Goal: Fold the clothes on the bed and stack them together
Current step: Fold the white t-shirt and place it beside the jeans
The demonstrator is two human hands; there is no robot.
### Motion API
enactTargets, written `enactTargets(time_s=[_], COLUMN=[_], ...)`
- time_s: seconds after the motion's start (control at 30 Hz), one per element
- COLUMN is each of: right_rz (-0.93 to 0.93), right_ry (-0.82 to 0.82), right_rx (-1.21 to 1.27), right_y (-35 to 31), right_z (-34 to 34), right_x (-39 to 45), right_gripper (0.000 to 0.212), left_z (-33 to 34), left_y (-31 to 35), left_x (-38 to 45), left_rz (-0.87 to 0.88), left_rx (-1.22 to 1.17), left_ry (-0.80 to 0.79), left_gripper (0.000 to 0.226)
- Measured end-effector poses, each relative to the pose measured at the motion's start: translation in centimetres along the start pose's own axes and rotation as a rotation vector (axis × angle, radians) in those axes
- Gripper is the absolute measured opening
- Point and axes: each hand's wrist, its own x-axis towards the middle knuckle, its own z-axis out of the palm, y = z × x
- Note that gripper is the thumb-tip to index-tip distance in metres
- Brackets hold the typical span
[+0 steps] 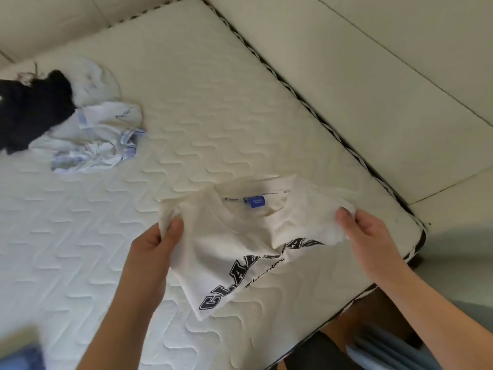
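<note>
Far left of the bed point(213, 108): a black garment point(29, 110) lies crumpled, touching a pale blue-and-white garment point(98, 137) bunched just to its right. Both are unfolded and await attention. A blurred blue item point(24, 356) shows at the near-left corner; what it is cannot be told.

Centre, near edge: the cream T-shirt point(240, 249) with dark arched lettering is held up by its shoulders, print facing the camera, blue neck label point(257, 202) visible inside the collar. Its lower part drapes toward the mattress; whether the hem rests on it cannot be told.

The left hand point(157, 244) pinches the shirt's left shoulder, thumb on top and fingers curled beneath the cloth. The right hand point(365, 236) pinches the right shoulder in like manner, thumb pressed over gathered fabric.

Assessment: the step in hand appears to be spreading this shirt for folding. The fabric is wrinkled across the chest and sags between the two grips. Recommended: draw the hands apart until the shoulder line is taut, keep both at level height, then lay the shirt flat on bare mattress, well apart from the unfolded pile. Smooth out the creases before folding the sleeves in. Risk: bunched cloth under the right thumb may set a crooked fold.
</note>
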Motion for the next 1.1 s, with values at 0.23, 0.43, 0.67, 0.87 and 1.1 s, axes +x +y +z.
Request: enactTargets(time_s=[0.23,0.43,0.67,0.87,1.1], right_rz=[-0.131,-0.193,-0.219,-0.284,-0.345], right_ry=[-0.095,-0.129,-0.259,-0.342,-0.540], right_rx=[-0.001,0.013,0.047,0.042,0.009], right_y=[-8.8,-11.6,-11.7,-11.5,-12.1], right_z=[0.8,1.4,1.4,1.5,4.5], right_x=[-5.3,-8.9,-9.8,-8.8,-8.5], right_gripper=[0.035,0.066,0.046,0.037,0.043], left_z=[-4.5,-8.4,-9.0,-5.9,-4.5], left_y=[4.3,5.6,4.6,3.7,2.3], left_x=[-8.9,-14.3,-18.5,-22.4,-27.9], left_rz=[0.023,0.064,0.063,0.030,-0.034], left_rx=[-0.052,-0.090,-0.145,-0.248,-0.322], left_ry=[0.018,0.071,0.204,0.341,0.588], left_gripper=[0.046,0.059,0.059,0.043,0.042])
